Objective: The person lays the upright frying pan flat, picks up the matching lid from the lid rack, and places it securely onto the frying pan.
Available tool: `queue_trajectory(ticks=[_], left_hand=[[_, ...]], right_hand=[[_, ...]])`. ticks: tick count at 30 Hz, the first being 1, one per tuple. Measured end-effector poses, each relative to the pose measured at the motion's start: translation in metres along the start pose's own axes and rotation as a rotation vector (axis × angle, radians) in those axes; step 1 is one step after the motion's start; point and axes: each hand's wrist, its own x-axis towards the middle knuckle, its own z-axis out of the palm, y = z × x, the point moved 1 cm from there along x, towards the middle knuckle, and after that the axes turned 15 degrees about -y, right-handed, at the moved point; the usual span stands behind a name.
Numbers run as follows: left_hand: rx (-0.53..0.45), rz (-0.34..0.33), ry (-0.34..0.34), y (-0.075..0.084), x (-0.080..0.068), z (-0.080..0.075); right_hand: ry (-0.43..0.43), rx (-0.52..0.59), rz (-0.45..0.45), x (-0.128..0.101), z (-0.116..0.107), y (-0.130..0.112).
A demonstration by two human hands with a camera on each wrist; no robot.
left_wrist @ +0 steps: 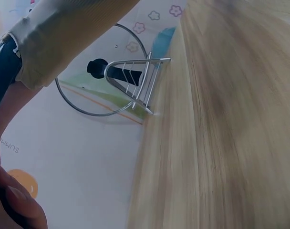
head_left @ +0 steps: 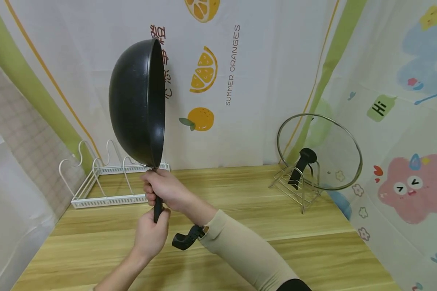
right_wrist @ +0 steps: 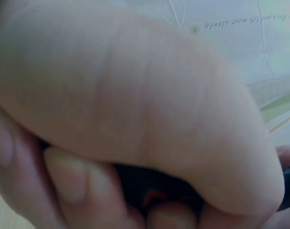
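My left hand (head_left: 151, 236) is curled round the near end of the wok's black handle (head_left: 157, 210), and my right hand (head_left: 167, 190) is clamped on it just above, nearer the bowl. The black wok (head_left: 138, 103) stands on edge in the air above the counter (head_left: 313, 250), its open side facing right. I judge both grips should stay firm, since the bowl's weight sits high over my hands. Beyond, at far left, the white wire rack (head_left: 105, 182) stands just behind the wok. At far right, well apart, a glass lid (head_left: 320, 151) leans in its metal stand (head_left: 295, 188).
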Motion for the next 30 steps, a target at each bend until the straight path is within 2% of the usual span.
queue_trajectory(ticks=[17,30], left_hand=[[-0.052,0.078,-0.064,-0.001,0.004,0.01],[-0.147,0.057,-0.161,-0.004,0.006,0.015]], right_hand=[[0.087,0.012,-0.009,-0.012,-0.006,0.001],[0.118,0.037,-0.012,-0.017,-0.014,0.006]])
